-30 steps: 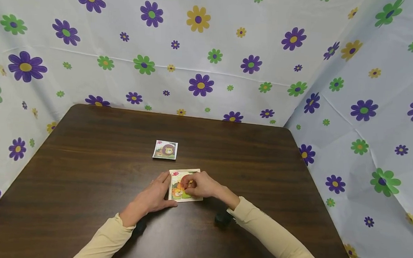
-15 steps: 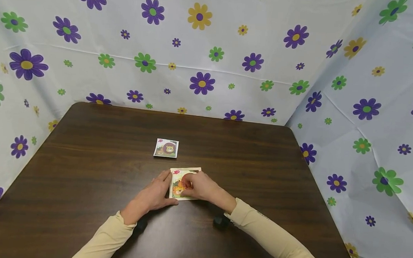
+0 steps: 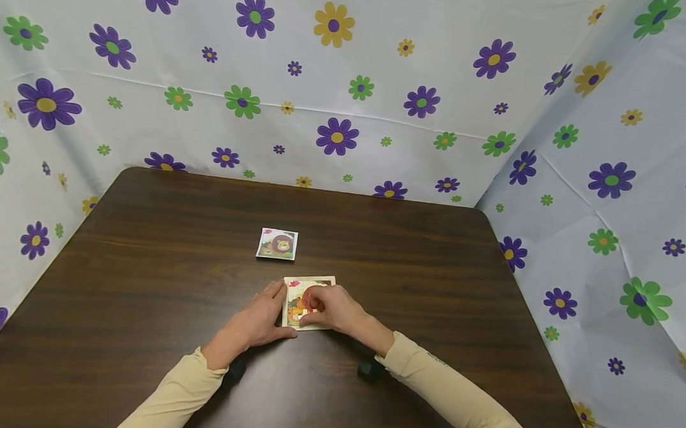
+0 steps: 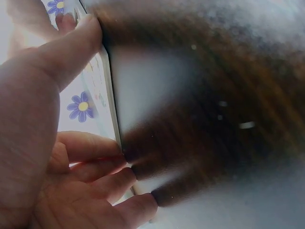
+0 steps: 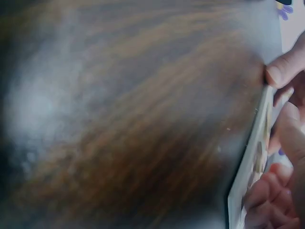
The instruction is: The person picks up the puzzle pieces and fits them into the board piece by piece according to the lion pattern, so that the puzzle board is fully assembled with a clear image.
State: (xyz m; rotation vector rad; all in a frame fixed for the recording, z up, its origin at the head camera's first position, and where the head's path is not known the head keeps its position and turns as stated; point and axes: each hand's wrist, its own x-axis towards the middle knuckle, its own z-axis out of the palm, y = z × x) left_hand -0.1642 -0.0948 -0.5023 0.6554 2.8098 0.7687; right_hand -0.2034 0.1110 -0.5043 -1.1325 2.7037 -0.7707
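A small square jigsaw puzzle [image 3: 311, 280] with a pale frame and a lion picture lies on the dark table. My left hand [image 3: 258, 322] rests along its left side, fingers at the edge and thumb near the lower left corner. In the left wrist view the fingertips touch the table beside the puzzle's edge. My right hand [image 3: 341, 313] is over the right half of the puzzle, and its thumb and fingers pinch a puzzle piece [image 5: 284, 97], seen in the right wrist view as a pale sliver. The right hand hides part of the picture.
A picture card [image 3: 276, 244] with a similar lion scene lies behind the puzzle. The brown wooden table [image 3: 410, 255] ends at a white flowered curtain [image 3: 373, 49] at the back and sides. Dark objects show below both wrists.
My right hand has shifted slightly toward the front left over the puzzle, and a pale piece edge now shows at its fingertips. The left hand keeps its place.
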